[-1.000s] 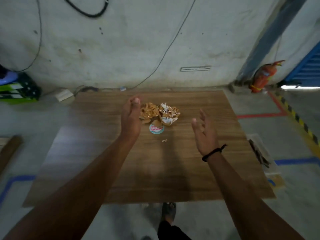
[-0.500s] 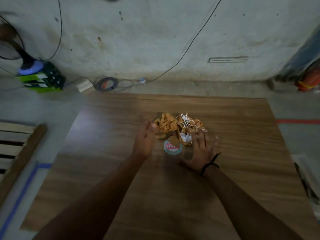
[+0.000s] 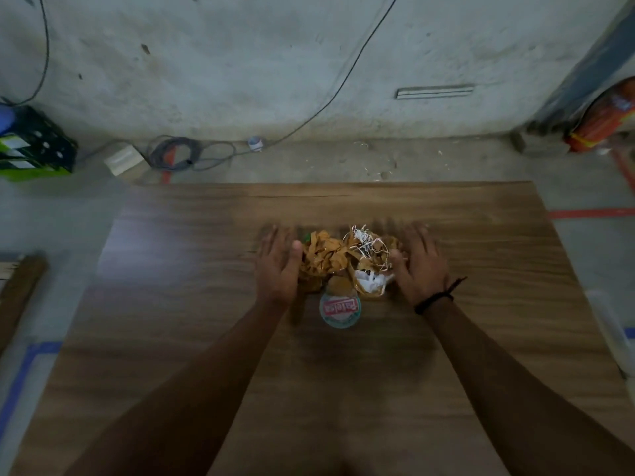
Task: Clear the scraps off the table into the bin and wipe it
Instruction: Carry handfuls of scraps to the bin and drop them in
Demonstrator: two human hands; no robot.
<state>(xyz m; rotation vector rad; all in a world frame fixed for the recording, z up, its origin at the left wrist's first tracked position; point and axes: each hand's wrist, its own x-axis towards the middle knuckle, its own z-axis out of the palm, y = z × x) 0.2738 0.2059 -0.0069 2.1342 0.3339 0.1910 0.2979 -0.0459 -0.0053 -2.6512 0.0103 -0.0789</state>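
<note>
Scraps (image 3: 338, 261) lie in one small heap on the wooden table (image 3: 178, 304), and now both hands are down around them. A second ago the hands were raised above the table and well apart from the heap; since then they have come forward and lowered, one on each side. The left hand (image 3: 277, 262) is open, fingers stretched forward, its inner edge touching the brown crumpled strips. The right hand (image 3: 417, 261) is open too, fingers spread, its thumb side against the pale string and the white paper bit. Neither hand grips anything yet; they only bracket the heap between them. Just nearer to the person than the heap, between the two wrists, lies a round lid (image 3: 340, 309) with a red label, touching the scraps at its far edge. A black band (image 3: 436, 297) sits on the right wrist. I think this change means the gathering step begins: the hands look ready to press together and scoop the heap. The lid may stay behind, since it lies outside the cupped hands. I see no bin for certain and no cloth, so dumping and wiping are not yet done.
</note>
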